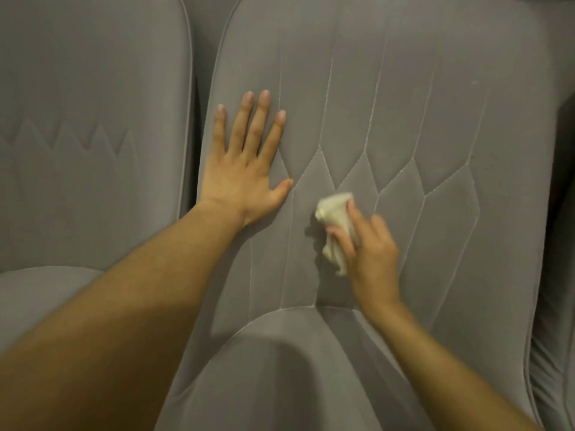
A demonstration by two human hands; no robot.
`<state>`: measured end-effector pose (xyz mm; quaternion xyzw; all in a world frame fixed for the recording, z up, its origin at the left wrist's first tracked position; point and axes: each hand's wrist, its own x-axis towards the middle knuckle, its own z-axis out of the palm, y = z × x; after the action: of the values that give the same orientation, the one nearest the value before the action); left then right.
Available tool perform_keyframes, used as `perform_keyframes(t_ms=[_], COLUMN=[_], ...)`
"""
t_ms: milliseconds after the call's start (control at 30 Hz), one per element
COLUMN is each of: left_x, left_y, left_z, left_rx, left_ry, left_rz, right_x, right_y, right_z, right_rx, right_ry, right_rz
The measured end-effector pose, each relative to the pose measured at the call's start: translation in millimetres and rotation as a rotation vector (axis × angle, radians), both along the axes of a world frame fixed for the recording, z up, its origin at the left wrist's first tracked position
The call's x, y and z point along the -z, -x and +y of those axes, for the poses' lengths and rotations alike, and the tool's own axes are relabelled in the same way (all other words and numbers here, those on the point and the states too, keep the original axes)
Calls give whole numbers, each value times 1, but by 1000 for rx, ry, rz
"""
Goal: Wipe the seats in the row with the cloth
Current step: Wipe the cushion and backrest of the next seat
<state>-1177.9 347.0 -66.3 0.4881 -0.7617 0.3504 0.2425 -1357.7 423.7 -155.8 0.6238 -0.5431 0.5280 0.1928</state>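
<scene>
A grey upholstered seat with stitched seams fills the view; its backrest (404, 119) rises ahead and its cushion (280, 368) lies below. My left hand (245, 169) lies flat with spread fingers on the left part of that backrest. My right hand (370, 253) grips a crumpled cream cloth (334, 213) and presses it against the lower middle of the backrest, just above the cushion. The right hand is slightly blurred.
A second grey seat (93, 135) of the same kind stands to the left, separated by a narrow dark gap (194, 119). Another dark gap runs down the far right edge (563, 181).
</scene>
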Motion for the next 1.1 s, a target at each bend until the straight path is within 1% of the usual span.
perform_keyframes(t_ms=[67,100,167,200,233,300,367,433,500,600,633,700,733,800,900,967,1033,1100], left_x=[-1,-1,-1,0,0,0,0,0,0,2,2,3,3,3,2,-1,-9,-24], left_y=[0,0,0,-1,0,0,0,1,2,2,2,1,1,0,0,1,1,4], left_z=[0,1,1,2,2,3,2,2,2,1,1,0,-1,-1,-1,4,8,6], left_rx=[-1,-2,1,6,11,20,15,3,-7,-25,-21,0,9,21,32,21,9,21], left_ry=[-12,-19,-33,-35,-33,-24,-26,-31,-28,-24,-24,-2,12,18,21,22,16,28], left_rz=[3,7,17,22,26,31,31,26,24,20,22,33,40,48,31,35,31,3], right_x=[-59,-88,-128,-133,-130,-103,-67,-55,-71,-130,-151,-176,-176,-156,-102,-84,-93,-119], right_y=[2,3,6,7,6,0,-5,-6,-5,-4,-2,5,8,6,-6,-9,-5,3], right_z=[-17,-26,-45,-53,-58,-57,-49,-39,-38,-46,-50,-59,-64,-66,-59,-49,-43,-43], right_rx=[54,99,159,161,161,144,91,38,21,89,109,140,158,186,155,131,97,135], right_ry=[142,171,156,146,155,158,120,81,109,270,278,203,166,169,125,92,81,153], right_rz=[50,76,61,21,-10,-14,7,-17,-71,-121,-116,-95,-100,-87,1,67,116,162])
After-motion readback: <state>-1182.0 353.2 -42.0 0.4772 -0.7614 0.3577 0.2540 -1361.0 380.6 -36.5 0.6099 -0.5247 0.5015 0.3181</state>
